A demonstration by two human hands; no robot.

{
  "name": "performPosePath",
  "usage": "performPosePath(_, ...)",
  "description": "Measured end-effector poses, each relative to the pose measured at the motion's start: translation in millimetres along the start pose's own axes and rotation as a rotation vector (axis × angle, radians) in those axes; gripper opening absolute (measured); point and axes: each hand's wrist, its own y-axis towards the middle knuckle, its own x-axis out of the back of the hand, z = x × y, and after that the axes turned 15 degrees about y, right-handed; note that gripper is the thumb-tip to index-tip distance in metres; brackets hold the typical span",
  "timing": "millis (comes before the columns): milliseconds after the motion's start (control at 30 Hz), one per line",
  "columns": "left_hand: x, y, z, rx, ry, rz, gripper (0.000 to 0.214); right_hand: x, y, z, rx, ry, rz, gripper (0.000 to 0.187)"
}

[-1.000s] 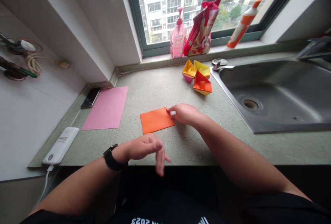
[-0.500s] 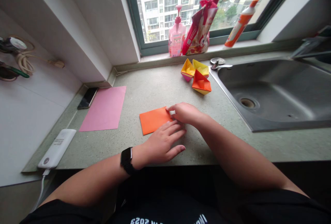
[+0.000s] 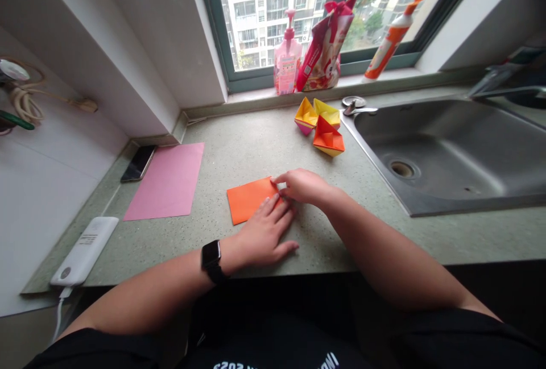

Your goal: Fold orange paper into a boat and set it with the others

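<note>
A folded sheet of orange paper [image 3: 248, 199] lies on the counter in front of me, its short side to the right. My left hand [image 3: 269, 229], with a black watch at the wrist, rests with stretched fingers over the paper's lower right part, the thumb apart on the counter. At the paper's upper right corner, my right hand [image 3: 302, 186] has its index finger and thumb closed on the right edge. The hands partly hide that edge. Beyond them stand several folded paper boats, among them a red-orange one [image 3: 328, 137] and a yellow one [image 3: 306, 113].
Pink paper [image 3: 168, 184] lies at the left, touching a dark phone [image 3: 139, 163]. A white power bank [image 3: 85, 249] with a cable is near the front left edge. The steel sink [image 3: 386, 195] is at right. A pump bottle [image 3: 287, 67] stands by the window.
My left hand has shifted slightly, its fingers now flatter on the orange paper near the right edge. My right hand stays at the corner. The whole view has moved a little.
</note>
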Motion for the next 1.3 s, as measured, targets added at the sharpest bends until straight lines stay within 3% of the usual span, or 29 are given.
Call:
performPosePath(67, 5.4, -4.3, -3.1, -0.197, -0.043, 0.087, 0.070, -0.4, 0.6, -2.4, 0.015, 0.008, -0.004, 0.046)
performPosePath(133, 12.4, -9.5, -2.3, -0.283, -0.132, 0.065, 0.053, -1.4, 1.3, -4.5, 0.033, 0.017, -0.004, 0.046)
performPosePath(233, 13.0, -16.4, 7.2, -0.142, -0.092, -0.079, 0.048, -3.1, 1.7, -5.4, 0.040, 0.027, -0.015, 0.041)
performPosePath(333, -1.3, -20.7, 19.4, 0.031, 0.136, -0.093, 0.059, -3.9, 0.3, -3.2, 0.038, 0.015, -0.036, 0.038)
performPosePath(533, -19.4, -31.0, 26.7, 0.039, 0.346, -0.061, 0.064, -2.7, -3.4, 1.5, 0.006, -0.033, -0.015, 0.051)
performPosePath(767, -8.0, -66.4, 27.6, 0.038, 0.465, -0.130, 0.051, -3.7, -3.2, 2.5, -0.010, -0.030, -0.024, 0.048)
performPosePath(1067, -0.2, -125.4, 32.6, 0.230, 0.388, -0.155, 0.046, 0.6, -3.9, 3.2, 0.010, -0.072, 0.027, 0.057)
performPosePath(1200, 11.5, -131.7, 35.2, 0.257, 0.314, -0.103, 0.047, 2.6, -6.0, 3.9, 0.051, -0.091, 0.063, 0.068)
performPosePath(1300, 26.9, -120.2, 38.6, 0.250, 0.289, -0.080, 0.040, 2.0, -6.1, 4.5, 0.055, -0.103, 0.065, 0.070)
